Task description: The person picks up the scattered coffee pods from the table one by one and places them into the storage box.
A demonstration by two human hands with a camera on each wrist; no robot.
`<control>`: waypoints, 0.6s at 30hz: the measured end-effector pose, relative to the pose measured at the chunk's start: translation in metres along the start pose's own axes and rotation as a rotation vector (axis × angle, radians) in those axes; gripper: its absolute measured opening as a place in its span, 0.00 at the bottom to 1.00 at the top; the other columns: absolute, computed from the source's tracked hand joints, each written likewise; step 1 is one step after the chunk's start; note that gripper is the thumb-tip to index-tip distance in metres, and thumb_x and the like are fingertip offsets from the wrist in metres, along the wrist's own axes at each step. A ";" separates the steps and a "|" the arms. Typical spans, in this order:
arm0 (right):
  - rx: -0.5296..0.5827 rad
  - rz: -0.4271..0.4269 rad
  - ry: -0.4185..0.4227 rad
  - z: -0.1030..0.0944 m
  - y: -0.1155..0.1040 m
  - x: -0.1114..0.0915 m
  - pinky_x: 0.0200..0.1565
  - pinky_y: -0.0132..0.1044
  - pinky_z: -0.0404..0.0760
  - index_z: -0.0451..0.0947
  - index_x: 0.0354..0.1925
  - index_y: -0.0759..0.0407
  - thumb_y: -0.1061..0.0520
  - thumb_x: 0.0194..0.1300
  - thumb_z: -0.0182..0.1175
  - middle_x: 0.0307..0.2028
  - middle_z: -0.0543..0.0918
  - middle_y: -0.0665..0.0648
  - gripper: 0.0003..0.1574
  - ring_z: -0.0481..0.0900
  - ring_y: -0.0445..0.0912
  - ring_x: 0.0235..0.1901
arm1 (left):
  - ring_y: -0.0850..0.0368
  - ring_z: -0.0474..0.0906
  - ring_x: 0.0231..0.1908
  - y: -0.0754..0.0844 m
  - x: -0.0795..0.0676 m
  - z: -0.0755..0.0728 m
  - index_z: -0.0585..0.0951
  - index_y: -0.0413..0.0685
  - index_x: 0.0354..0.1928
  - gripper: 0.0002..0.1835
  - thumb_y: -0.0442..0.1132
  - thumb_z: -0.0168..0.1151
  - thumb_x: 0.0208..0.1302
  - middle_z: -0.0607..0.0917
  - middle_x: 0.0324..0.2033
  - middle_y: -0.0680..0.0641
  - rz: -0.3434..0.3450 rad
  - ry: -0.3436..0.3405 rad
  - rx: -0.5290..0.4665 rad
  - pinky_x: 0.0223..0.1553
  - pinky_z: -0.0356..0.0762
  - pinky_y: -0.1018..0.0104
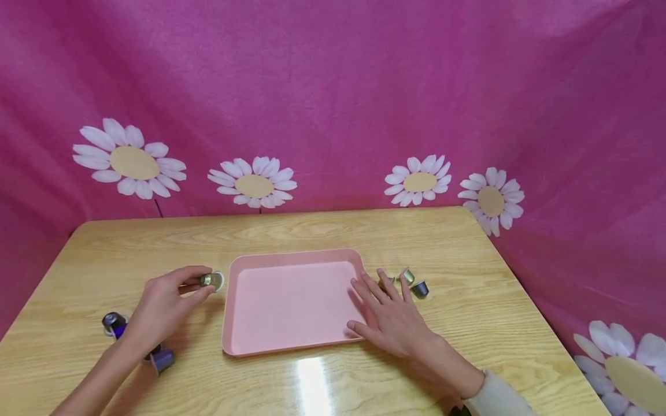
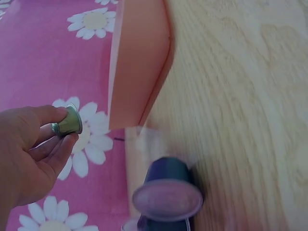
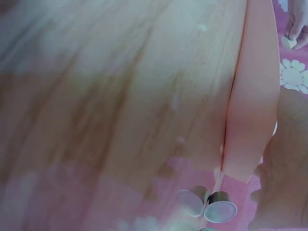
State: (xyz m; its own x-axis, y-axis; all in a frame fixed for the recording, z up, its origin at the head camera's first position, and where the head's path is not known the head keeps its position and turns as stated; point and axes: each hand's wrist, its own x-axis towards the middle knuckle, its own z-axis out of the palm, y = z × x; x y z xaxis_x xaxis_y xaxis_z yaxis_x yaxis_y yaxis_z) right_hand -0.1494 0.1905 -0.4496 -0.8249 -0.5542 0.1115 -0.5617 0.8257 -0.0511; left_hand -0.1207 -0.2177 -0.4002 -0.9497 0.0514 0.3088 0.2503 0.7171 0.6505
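Note:
My left hand point(image 1: 165, 297) pinches a gold-green coffee capsule point(image 1: 211, 281) between thumb and fingers, just off the left rim of a pink tray point(image 1: 291, 306). In the left wrist view the capsule point(image 2: 70, 121) is held sideways, its wide rimmed end facing away from the palm. Fingers spread and fairly straight, my right hand point(image 1: 392, 325) is over the tray's right edge and holds nothing. Close by its fingertips lie a gold capsule point(image 1: 407, 275) and a dark capsule point(image 1: 420, 289); another one is partly hidden behind the fingers.
Left of the tray, partly behind my left forearm, several capsules lie together, among them a black one point(image 1: 113, 322) and a purple one point(image 1: 163, 360). The wooden table point(image 1: 312, 231) ends at a pink curtain point(image 1: 333, 104) printed with daisies.

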 end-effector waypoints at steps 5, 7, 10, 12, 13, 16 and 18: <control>-0.003 -0.011 0.007 0.000 -0.001 0.000 0.67 0.71 0.41 0.59 0.77 0.50 0.25 0.69 0.47 0.75 0.60 0.56 0.49 0.49 0.61 0.74 | 0.46 0.86 0.41 0.003 0.006 0.012 0.84 0.37 0.49 0.15 0.32 0.71 0.60 0.88 0.39 0.43 -0.004 -0.044 -0.012 0.42 0.83 0.51; -0.005 -0.011 0.003 0.001 -0.001 0.000 0.67 0.71 0.41 0.59 0.77 0.49 0.25 0.69 0.47 0.75 0.60 0.56 0.49 0.49 0.61 0.75 | 0.46 0.86 0.41 0.003 0.008 0.017 0.84 0.37 0.50 0.15 0.32 0.71 0.61 0.88 0.40 0.43 -0.009 -0.058 -0.014 0.43 0.83 0.51; -0.013 -0.006 -0.010 0.002 -0.002 0.000 0.67 0.70 0.41 0.58 0.77 0.49 0.24 0.69 0.45 0.75 0.59 0.56 0.50 0.48 0.61 0.75 | 0.45 0.86 0.41 0.003 0.012 0.022 0.84 0.36 0.50 0.15 0.32 0.71 0.60 0.88 0.40 0.42 -0.006 -0.065 -0.030 0.42 0.83 0.52; -0.024 -0.001 -0.018 0.001 -0.002 0.000 0.67 0.70 0.40 0.57 0.77 0.49 0.24 0.69 0.44 0.75 0.58 0.56 0.50 0.48 0.61 0.75 | 0.44 0.86 0.41 0.004 0.016 0.025 0.84 0.35 0.50 0.16 0.31 0.71 0.60 0.88 0.40 0.41 0.004 -0.071 -0.053 0.41 0.83 0.54; -0.027 0.001 -0.021 0.002 -0.002 0.000 0.67 0.70 0.40 0.57 0.77 0.49 0.24 0.69 0.44 0.75 0.58 0.55 0.50 0.48 0.61 0.75 | 0.44 0.86 0.41 0.004 0.017 0.026 0.84 0.34 0.50 0.15 0.31 0.71 0.60 0.88 0.40 0.41 0.009 -0.074 -0.059 0.41 0.83 0.54; -0.043 0.003 -0.016 0.001 -0.001 0.000 0.67 0.70 0.41 0.57 0.77 0.49 0.24 0.69 0.43 0.75 0.59 0.55 0.50 0.48 0.61 0.75 | 0.44 0.86 0.42 0.006 0.022 0.030 0.84 0.34 0.50 0.16 0.32 0.71 0.61 0.87 0.41 0.40 0.020 -0.095 -0.062 0.43 0.83 0.53; -0.046 0.001 -0.008 0.001 0.000 0.000 0.67 0.70 0.41 0.58 0.77 0.49 0.24 0.69 0.44 0.75 0.59 0.55 0.50 0.48 0.61 0.75 | 0.44 0.86 0.42 0.006 0.025 0.033 0.84 0.34 0.50 0.15 0.32 0.70 0.61 0.87 0.41 0.41 0.028 -0.106 -0.050 0.44 0.82 0.51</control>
State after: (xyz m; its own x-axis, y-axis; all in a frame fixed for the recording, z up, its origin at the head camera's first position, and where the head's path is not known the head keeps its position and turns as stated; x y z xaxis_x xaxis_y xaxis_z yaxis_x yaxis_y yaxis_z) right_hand -0.1493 0.1904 -0.4507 -0.8258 -0.5543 0.1039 -0.5578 0.8300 -0.0052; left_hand -0.1495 -0.1891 -0.4113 -0.9561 0.1457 0.2542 0.2835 0.6789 0.6773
